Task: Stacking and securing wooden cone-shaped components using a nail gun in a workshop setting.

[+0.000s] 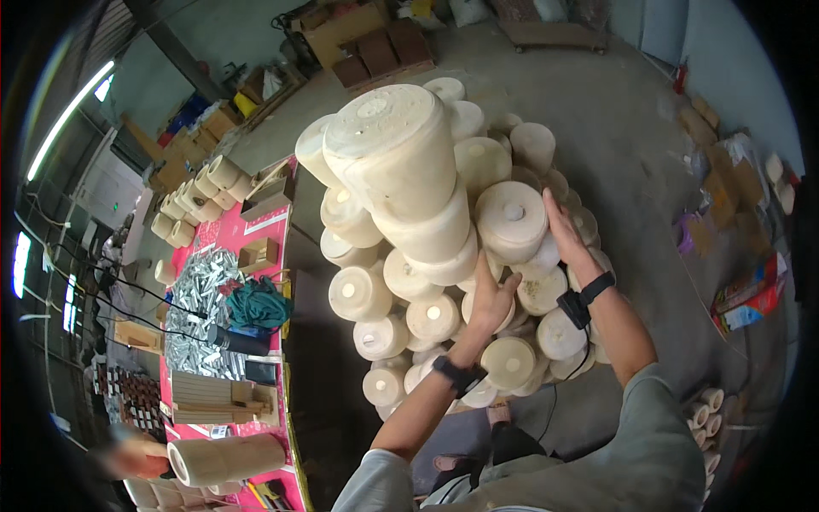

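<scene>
Both my hands are around one pale, cream-coloured cylinder (512, 224) with a rounded shoulder and a small round knob on its end. My right hand (563, 229) lies along its right side, fingers stretched against the wall. At its lower left, my left hand (495, 294) presses up with the thumb spread apart; its fingertips are partly hidden between cylinders. This cylinder sits high on a large pile of similar cylinders (431, 317). Just left of it rises a tall stack, topped by a big cylinder (388, 149). Straps with small dark devices circle both my wrists.
To the left, a pink-covered table (277, 222) bears a heap of silvery metal parts (205, 299), a green cloth (258, 301) and a lying cylinder (226, 458). A co-worker's blurred hand (141, 456) is beside that cylinder. Cardboard boxes (734, 183) lie along the right wall.
</scene>
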Demonstrator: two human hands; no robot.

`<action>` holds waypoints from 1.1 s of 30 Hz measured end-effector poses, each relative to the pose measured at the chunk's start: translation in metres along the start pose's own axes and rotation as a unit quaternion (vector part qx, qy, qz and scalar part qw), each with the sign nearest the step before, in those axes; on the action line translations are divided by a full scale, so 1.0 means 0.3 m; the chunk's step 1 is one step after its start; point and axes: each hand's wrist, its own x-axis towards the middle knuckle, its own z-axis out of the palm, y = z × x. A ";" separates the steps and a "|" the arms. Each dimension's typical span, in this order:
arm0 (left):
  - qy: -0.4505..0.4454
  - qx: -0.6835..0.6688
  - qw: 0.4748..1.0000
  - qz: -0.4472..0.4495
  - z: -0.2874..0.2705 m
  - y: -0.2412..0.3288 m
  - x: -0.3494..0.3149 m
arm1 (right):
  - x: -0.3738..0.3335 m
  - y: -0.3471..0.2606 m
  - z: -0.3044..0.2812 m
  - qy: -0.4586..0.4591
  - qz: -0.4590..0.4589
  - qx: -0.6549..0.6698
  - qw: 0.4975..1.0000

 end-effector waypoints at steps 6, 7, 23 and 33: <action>0.080 -0.005 0.995 0.065 0.167 0.002 0.064 | 0.071 0.187 -0.052 -0.120 -0.041 0.191 0.973; 0.061 0.021 0.995 0.079 0.155 0.038 0.054 | 0.043 0.177 -0.068 -0.108 -0.037 0.198 0.973; 0.133 0.076 0.918 0.366 -0.485 1.057 0.213 | -0.467 -1.042 -0.035 -0.156 -0.401 0.109 0.896; 0.092 0.072 0.969 0.218 -0.663 0.848 0.316 | -0.270 -0.948 0.211 -0.202 -0.363 0.019 0.910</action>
